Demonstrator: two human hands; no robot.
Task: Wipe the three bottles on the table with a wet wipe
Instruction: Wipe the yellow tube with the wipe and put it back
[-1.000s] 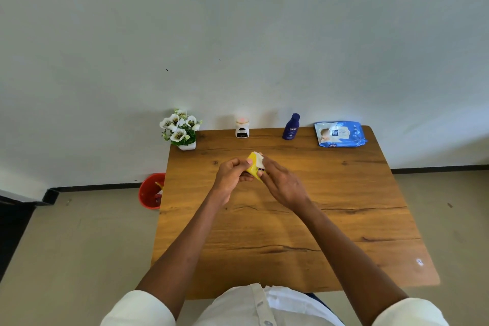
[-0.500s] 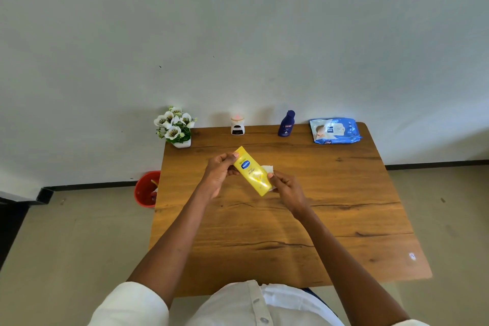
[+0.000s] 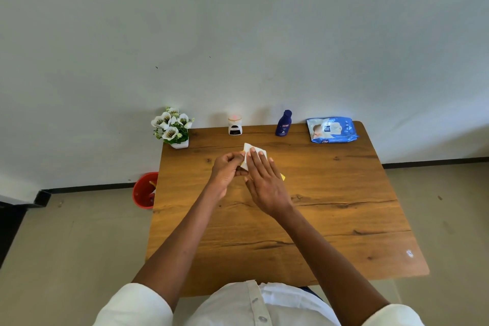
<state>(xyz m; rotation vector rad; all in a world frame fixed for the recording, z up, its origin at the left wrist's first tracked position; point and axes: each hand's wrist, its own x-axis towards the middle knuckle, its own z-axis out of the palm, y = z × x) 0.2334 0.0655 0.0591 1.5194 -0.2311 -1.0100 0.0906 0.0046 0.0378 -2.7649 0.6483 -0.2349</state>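
Head view: the left hand [image 3: 226,171] has its fingers curled around the upper end of a yellow plastic tube-shaped bottle [image 3: 282,176], holding it above the wooden table [image 3: 330,206]. The right hand [image 3: 264,180] lies over the bottle with its fingers straight and close together, pressing a white wet wipe [image 3: 250,151] flat against the bottle surface. The wipe projects beyond the right fingertips and touches the left fingertips. Most of the bottle is hidden beneath the right hand; only a small yellow corner shows at the outer edge of the right hand, and a sliver shows beside the left fingertips.

Beyond both hands, along the far table edge, stand a small white bottle with a pink top and dark label [image 3: 234,126] and a dark blue plastic bottle [image 3: 283,124], well apart from each other. Further right of the right hand, at the far corner, lies a blue soft pack of wet wipes [image 3: 333,130]. Beyond and left of the left hand, at the far left corner, stands a white pot of white artificial flowers [image 3: 173,127]. Left of the left hand, on the floor beside the table, sits a red plastic bin [image 3: 144,190].
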